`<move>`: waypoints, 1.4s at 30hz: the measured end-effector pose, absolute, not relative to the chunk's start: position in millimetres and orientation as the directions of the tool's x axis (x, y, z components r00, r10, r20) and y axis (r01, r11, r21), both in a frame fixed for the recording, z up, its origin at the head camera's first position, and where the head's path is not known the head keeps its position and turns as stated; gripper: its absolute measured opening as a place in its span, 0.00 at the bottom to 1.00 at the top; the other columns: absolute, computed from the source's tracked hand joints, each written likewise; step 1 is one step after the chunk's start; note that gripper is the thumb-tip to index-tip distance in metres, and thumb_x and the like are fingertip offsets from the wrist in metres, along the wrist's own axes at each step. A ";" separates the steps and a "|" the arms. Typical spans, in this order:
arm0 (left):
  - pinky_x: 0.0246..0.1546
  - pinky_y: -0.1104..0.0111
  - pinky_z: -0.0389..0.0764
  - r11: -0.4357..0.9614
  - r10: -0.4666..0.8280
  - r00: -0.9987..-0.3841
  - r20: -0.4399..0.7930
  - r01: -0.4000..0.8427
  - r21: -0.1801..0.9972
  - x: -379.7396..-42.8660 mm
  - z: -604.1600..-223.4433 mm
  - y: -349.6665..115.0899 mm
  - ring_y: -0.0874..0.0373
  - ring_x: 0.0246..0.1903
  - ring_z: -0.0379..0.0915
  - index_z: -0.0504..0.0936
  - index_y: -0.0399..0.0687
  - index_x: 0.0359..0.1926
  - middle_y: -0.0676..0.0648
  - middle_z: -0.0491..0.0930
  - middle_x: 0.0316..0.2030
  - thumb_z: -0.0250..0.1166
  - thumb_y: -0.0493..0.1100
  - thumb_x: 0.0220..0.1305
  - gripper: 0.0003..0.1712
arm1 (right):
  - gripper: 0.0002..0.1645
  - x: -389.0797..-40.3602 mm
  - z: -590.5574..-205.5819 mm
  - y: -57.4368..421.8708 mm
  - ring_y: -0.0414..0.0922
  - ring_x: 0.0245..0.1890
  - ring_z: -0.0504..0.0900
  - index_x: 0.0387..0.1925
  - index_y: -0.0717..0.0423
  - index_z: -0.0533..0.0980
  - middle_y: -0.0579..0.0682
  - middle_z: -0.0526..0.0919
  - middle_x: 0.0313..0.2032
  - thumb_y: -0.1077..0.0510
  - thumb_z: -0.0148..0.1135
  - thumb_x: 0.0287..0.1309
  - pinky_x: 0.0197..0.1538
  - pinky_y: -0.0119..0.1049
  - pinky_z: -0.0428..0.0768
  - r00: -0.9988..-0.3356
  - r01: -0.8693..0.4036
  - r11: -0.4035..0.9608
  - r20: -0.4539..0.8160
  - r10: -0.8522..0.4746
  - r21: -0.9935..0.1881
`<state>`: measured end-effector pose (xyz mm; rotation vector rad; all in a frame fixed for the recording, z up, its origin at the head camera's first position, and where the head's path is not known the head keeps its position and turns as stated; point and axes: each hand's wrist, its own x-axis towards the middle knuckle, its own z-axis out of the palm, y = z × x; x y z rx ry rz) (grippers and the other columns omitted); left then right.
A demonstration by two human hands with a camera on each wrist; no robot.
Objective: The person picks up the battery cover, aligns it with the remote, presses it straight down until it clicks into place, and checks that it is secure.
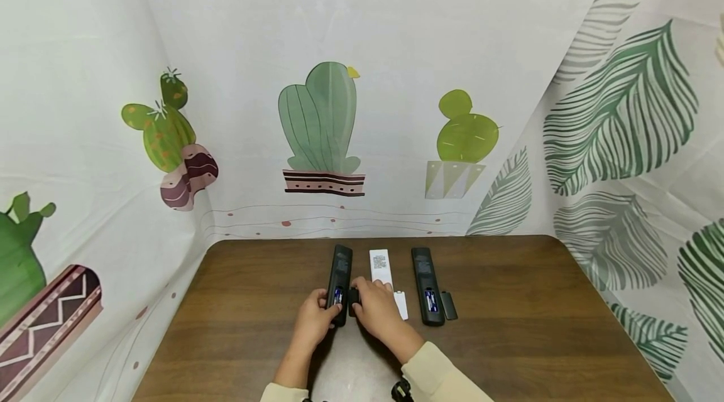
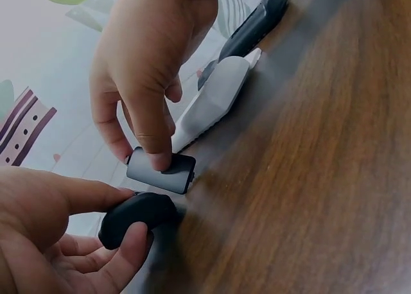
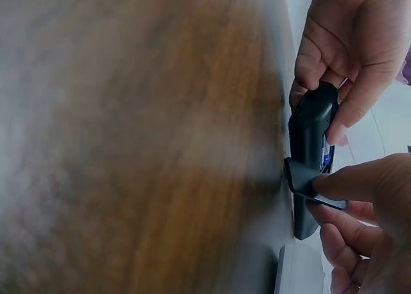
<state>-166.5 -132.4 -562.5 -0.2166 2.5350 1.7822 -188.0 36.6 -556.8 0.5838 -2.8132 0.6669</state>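
My left hand [image 1: 313,319] grips the lower part of a black remote control [image 1: 341,267], which lies face down with its battery compartment uncovered. A blue battery [image 1: 338,296] shows inside that compartment. Between thumb and fingers, my right hand [image 1: 378,306] pinches a small black battery cover [image 2: 142,171], just to the right of the remote. In the right wrist view the cover is tilted and overlaps the side of the remote close to the exposed battery. The fingers of my left hand wrap the remote's end in the left wrist view.
A white remote [image 1: 379,262] lies right of my right hand, partly hidden by it, with a white battery cover [image 1: 401,304] beside it. Farther right is another black remote [image 1: 423,269] with a battery [image 1: 432,301] exposed and its black cover [image 1: 449,306] alongside. All rest on a brown wooden table [image 1: 526,320].
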 end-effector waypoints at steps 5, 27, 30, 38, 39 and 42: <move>0.25 0.65 0.86 0.319 -0.092 -0.990 -0.104 -0.129 0.939 -166.5 -560.9 -131.9 0.55 0.28 0.81 0.69 0.21 0.61 0.34 0.81 0.37 0.68 0.34 0.61 0.31 | 0.23 -187.9 -557.0 36.7 0.44 0.34 0.76 0.52 0.51 0.77 0.47 0.88 0.37 0.57 0.73 0.56 0.40 0.37 0.62 -0.906 -0.412 0.821 0.271 -0.325 -0.395; 0.28 0.65 0.88 0.171 -0.142 -0.982 -0.126 -0.150 0.974 -167.0 -564.4 -126.5 0.51 0.34 0.84 0.66 0.25 0.67 0.29 0.78 0.47 0.67 0.34 0.65 0.34 | 0.17 -185.2 -546.4 52.4 0.41 0.32 0.79 0.49 0.50 0.77 0.42 0.82 0.31 0.61 0.70 0.59 0.46 0.42 0.73 -0.889 -0.431 0.756 0.374 -0.263 -0.492; 0.29 0.64 0.88 0.134 -0.141 -0.981 -0.132 -0.151 0.979 -166.2 -564.7 -124.6 0.52 0.34 0.84 0.65 0.26 0.68 0.28 0.76 0.50 0.66 0.34 0.66 0.34 | 0.17 -184.1 -545.6 53.4 0.42 0.34 0.81 0.50 0.51 0.77 0.44 0.84 0.33 0.61 0.70 0.60 0.46 0.42 0.73 -0.886 -0.438 0.740 0.383 -0.261 -0.510; 0.35 0.59 0.89 -0.020 -0.100 -0.984 -0.145 -0.144 0.989 -164.5 -564.4 -117.6 0.48 0.39 0.84 0.62 0.26 0.71 0.25 0.69 0.56 0.65 0.35 0.67 0.36 | 0.18 -185.3 -543.7 59.6 0.44 0.37 0.85 0.51 0.52 0.77 0.47 0.87 0.34 0.62 0.69 0.61 0.48 0.44 0.75 -0.882 -0.433 0.709 0.424 -0.207 -0.557; 0.36 0.58 0.89 -0.034 -0.096 -0.984 -0.147 -0.144 0.989 -164.5 -564.1 -116.7 0.48 0.39 0.84 0.61 0.27 0.71 0.25 0.68 0.57 0.65 0.35 0.68 0.36 | 0.18 -185.7 -543.5 60.7 0.44 0.37 0.85 0.52 0.53 0.77 0.47 0.87 0.34 0.62 0.69 0.61 0.48 0.44 0.76 -0.880 -0.435 0.709 0.428 -0.205 -0.555; 0.38 0.58 0.89 -0.076 -0.081 -0.985 -0.153 -0.147 0.986 -164.9 -563.0 -113.6 0.48 0.40 0.83 0.61 0.28 0.71 0.26 0.67 0.56 0.64 0.34 0.68 0.35 | 0.18 -186.8 -542.8 64.2 0.43 0.37 0.84 0.52 0.53 0.77 0.46 0.86 0.33 0.63 0.69 0.61 0.49 0.47 0.78 -0.875 -0.440 0.710 0.441 -0.201 -0.550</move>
